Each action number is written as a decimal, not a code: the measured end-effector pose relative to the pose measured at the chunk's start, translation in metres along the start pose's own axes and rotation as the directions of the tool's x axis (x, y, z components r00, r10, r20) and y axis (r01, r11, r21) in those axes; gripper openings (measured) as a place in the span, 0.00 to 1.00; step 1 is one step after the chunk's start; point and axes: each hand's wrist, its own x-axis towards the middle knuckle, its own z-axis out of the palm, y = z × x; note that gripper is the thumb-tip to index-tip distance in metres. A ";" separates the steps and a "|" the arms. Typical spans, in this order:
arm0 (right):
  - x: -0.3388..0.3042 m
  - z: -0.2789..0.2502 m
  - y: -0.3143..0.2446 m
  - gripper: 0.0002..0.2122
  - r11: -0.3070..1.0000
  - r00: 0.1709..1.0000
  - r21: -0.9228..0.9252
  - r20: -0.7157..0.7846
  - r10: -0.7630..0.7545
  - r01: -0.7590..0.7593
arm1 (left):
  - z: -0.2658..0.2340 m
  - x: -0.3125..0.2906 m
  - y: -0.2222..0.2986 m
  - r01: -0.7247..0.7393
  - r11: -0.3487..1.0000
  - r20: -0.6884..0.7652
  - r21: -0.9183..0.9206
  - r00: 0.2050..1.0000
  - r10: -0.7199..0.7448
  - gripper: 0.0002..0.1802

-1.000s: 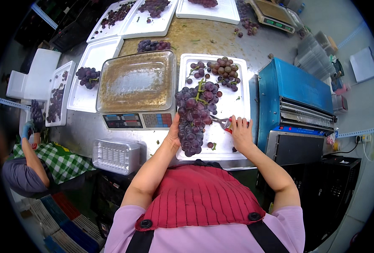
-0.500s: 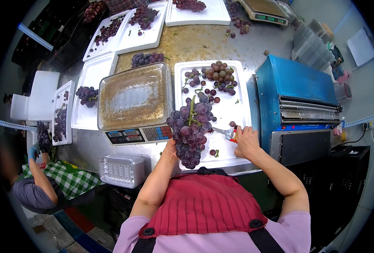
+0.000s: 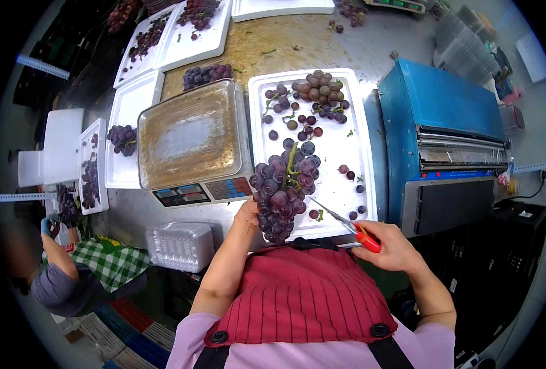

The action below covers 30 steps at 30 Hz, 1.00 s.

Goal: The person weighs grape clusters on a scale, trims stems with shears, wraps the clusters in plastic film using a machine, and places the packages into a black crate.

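A large bunch of dark purple grapes (image 3: 283, 194), its green stem pointing up, is held by my left hand (image 3: 246, 215) over the near part of a white foam tray (image 3: 347, 216). The fingers are mostly hidden behind the fruit. My right hand (image 3: 391, 245) grips red-handled scissors (image 3: 366, 240) at the tray's near right corner, their thin blades pointing up and left toward the bunch without touching it. Loose grapes (image 3: 347, 172) and a small bunch of paler grapes (image 3: 320, 90) lie in the tray.
Left of the tray stands a weighing scale (image 3: 190, 141); on the right is a blue wrapping machine (image 3: 448, 117). Clear plastic boxes (image 3: 179, 246) sit at the near edge. A co-worker in a green checked apron (image 3: 112, 261) handles grapes at the far left. More foam trays (image 3: 196, 49) line the back.
My right hand has drawn back toward me and right with the scissors, whose blades now show clear of the bunch. More loose grapes lie at the tray's right side. The view has shifted slightly.
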 end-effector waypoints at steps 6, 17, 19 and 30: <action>0.036 -0.005 -0.014 0.16 0.942 1.000 -0.336 -0.005 0.014 -0.015 | -0.010 0.003 0.005 0.025 0.987 -0.066 0.157 0.998 -0.015 0.46; 0.063 -0.027 -0.011 0.17 0.907 0.967 -0.410 0.173 0.185 -0.101 | 0.008 0.013 0.010 0.014 0.963 -0.033 0.271 0.999 -0.005 0.49; 0.064 -0.029 -0.012 0.17 0.901 0.957 -0.412 0.183 0.226 -0.134 | -0.001 0.015 0.009 0.022 0.965 -0.019 0.262 1.000 -0.017 0.49; 0.064 -0.025 -0.003 0.18 0.882 0.951 -0.437 0.156 0.269 -0.178 | 0.015 0.024 0.009 0.060 0.938 -0.024 0.342 0.998 -0.055 0.47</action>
